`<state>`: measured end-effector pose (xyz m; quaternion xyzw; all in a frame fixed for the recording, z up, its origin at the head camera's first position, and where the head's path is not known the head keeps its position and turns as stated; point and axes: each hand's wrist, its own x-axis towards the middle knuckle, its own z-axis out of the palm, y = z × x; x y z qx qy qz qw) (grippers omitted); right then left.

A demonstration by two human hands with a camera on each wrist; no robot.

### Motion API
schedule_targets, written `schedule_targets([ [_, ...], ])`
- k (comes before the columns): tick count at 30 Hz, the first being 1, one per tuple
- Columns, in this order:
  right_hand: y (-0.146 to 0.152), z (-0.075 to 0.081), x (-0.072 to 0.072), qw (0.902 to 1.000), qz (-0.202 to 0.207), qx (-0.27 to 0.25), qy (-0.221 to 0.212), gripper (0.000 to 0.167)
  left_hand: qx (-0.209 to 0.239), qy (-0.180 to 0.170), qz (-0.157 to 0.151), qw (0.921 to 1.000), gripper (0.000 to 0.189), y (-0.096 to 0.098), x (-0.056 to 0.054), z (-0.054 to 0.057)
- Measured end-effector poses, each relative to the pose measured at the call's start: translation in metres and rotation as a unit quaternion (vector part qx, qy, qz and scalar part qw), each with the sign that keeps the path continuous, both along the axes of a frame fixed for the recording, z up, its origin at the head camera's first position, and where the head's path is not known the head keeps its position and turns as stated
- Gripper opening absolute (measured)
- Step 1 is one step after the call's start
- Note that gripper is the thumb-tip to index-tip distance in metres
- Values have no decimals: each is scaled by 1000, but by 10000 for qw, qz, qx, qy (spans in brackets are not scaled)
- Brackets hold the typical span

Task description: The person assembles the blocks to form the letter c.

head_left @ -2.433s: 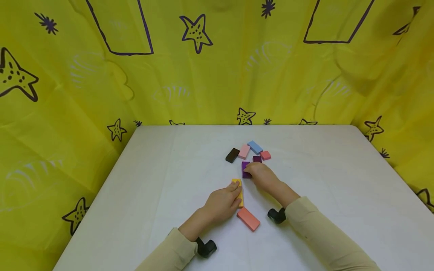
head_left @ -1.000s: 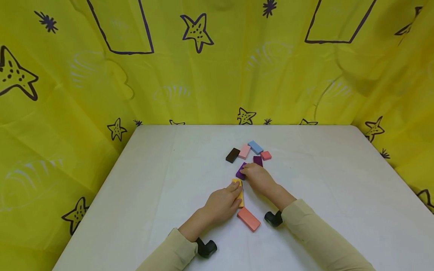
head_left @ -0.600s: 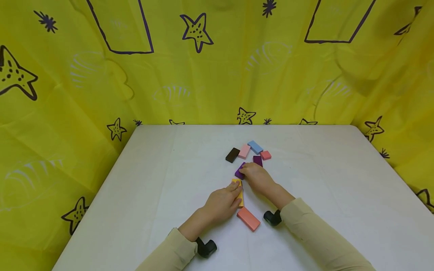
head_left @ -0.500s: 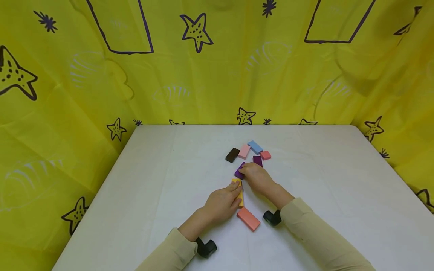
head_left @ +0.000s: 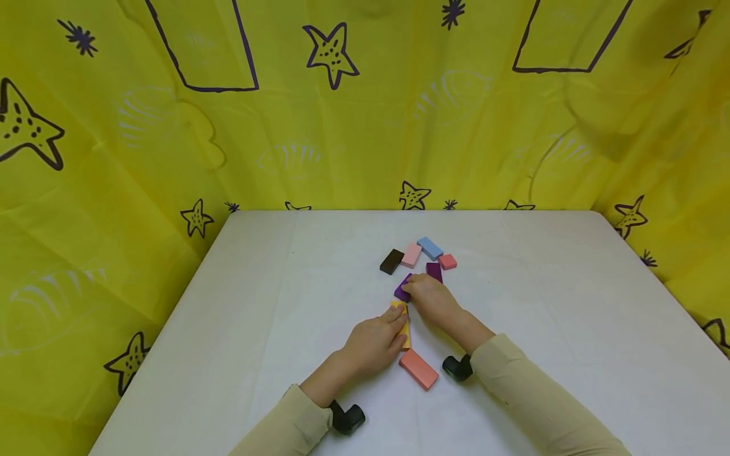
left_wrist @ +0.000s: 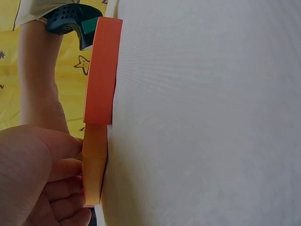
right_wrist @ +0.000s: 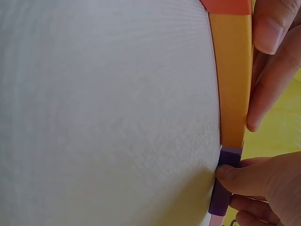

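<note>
My right hand pinches a purple rectangular block between thumb and fingers, flat on the white table. In the right wrist view the purple block's near end meets the end of a yellow block. The fingers of my left hand rest along the top of that yellow block, covering part of it. At its other end a coral block lies slanted, its corner at the yellow block in the left wrist view. Just behind my right hand is a dark plum block, partly covered by the hand.
Beyond the hands, a black block, a pink block, a blue block and a small coral-red block form a loose arc. A yellow curtain with drawn stars surrounds the white table.
My right hand has shifted left and slightly nearer, turning the purple block from straight to slanted, toward the yellow block. More of the plum block shows. The left hand has stayed in place.
</note>
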<state>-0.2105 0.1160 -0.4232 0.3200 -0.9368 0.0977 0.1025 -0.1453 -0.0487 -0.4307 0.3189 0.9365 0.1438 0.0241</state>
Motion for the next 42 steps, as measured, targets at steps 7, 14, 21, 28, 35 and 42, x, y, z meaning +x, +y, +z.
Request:
schedule_targets([
  [7,0,0,2,10000,45,20,77,22,-19,-2,-4,10000,45,0,0,-1],
  [14,0,0,3,9998,103,33,174,21,-53,123,-19,9999,44,0,0,0],
  [21,0,-1,3,9997,135,18,180,21,-70,43,-9,10000,45,0,-1,0],
  [28,0,-1,3,9998,95,101,160,22,-70,-16,3,10000,45,1,-1,0],
  [35,-1,1,2,9999,63,88,24,22,-38,-10,47,10000,45,1,0,2],
  [42,-1,2,3,9998,10,160,-108,22,23,10,175,9998,45,3,1,1],
])
